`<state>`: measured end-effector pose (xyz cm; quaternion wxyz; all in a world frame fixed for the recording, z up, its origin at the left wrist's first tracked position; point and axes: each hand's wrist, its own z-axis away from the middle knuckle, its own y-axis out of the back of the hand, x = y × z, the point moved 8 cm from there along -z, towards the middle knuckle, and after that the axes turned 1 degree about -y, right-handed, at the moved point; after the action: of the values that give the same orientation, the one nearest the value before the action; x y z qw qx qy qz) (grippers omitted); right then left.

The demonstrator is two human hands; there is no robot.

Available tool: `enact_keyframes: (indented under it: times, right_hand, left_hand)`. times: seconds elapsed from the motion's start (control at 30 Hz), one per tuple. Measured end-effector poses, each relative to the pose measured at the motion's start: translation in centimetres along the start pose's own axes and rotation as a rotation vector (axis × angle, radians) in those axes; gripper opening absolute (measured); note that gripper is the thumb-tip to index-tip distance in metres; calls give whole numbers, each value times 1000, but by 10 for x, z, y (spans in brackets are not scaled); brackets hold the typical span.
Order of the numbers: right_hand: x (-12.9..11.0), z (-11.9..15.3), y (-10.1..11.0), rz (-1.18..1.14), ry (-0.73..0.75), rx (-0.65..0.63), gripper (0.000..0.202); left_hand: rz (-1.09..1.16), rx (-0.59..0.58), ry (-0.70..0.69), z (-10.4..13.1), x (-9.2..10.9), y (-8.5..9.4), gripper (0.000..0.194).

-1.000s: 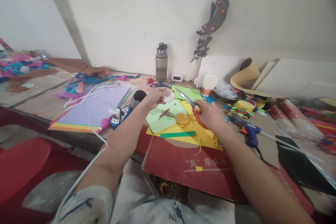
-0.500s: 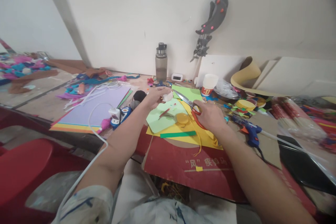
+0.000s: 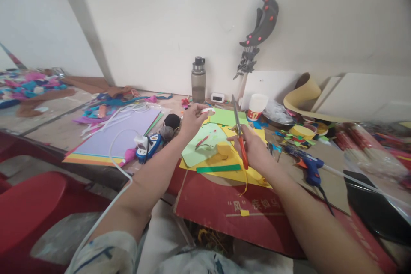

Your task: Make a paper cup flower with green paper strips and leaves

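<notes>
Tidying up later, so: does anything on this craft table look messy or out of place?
Yes. Coloured paper scraps lie strewn at right, cut strips tangle at left. The right hand holds red-handled scissors upright; the left hand pinches a small white piece.

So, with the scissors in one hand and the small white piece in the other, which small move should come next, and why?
Probably bring the scissors across to the white piece. The right hand holds them upright with blades shut, apart from the piece pinched in the left hand above the green paper.
</notes>
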<state>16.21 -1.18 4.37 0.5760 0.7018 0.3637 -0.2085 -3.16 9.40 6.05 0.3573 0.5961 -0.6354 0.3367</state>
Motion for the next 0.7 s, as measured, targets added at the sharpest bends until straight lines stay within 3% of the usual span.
enact_keyframes:
  times: [0.17,0.33,0.53,0.7]
  right_hand:
    - [-16,7,-14,-169,2,-65,19]
    - [-19,10,-17,-390,33,-26,29]
    - [-25,14,-12,-119,50,16,26]
    - [-22,12,-11,-33,7,45,35]
  left_hand:
    - [-103,49,-13,4,0,2,24]
    - [-52,67,64,5,-6,2,32]
    - [160,39,202,6,-16,-6,48]
    - [276,3,131,6,-10,-8,40]
